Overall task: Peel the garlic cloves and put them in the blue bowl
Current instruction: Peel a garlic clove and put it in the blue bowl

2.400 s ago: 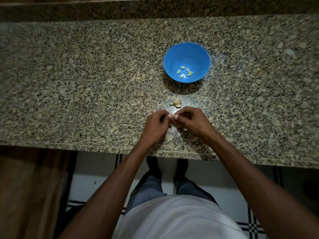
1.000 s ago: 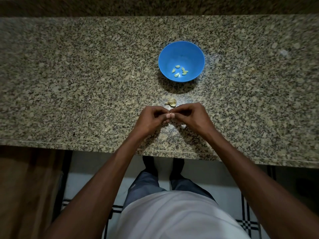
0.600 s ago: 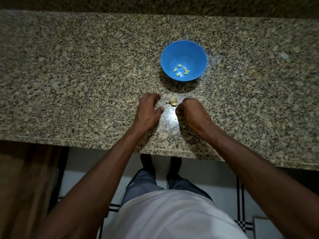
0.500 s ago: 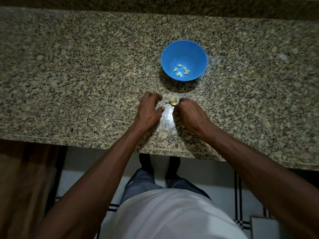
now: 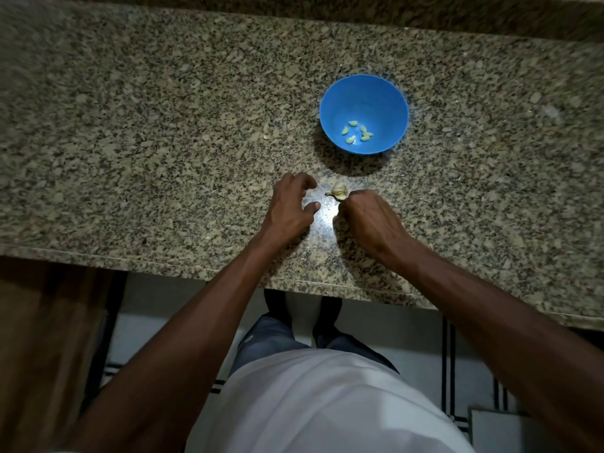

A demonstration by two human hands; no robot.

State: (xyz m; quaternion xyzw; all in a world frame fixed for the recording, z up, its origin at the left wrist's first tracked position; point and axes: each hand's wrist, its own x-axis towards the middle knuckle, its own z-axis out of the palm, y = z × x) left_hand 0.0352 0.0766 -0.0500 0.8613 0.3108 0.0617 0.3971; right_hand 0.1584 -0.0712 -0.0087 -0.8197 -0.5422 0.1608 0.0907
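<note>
Since a second earlier the hands had parted from their joint pinch and moved forward, so a fresh clove seemed next: the left hand [image 5: 289, 207] lay loosely curled and empty, the garlic piece [image 5: 337, 190] just right of its fingertips, touching the curled right hand [image 5: 367, 217], blue bowl [image 5: 389, 103] beyond.

You stand at a speckled granite counter [image 5: 163, 125]. Below its front edge you see a white tiled floor [image 5: 376, 322] with dark lines, and left of that a brown wooden panel [image 5: 42, 338].
</note>
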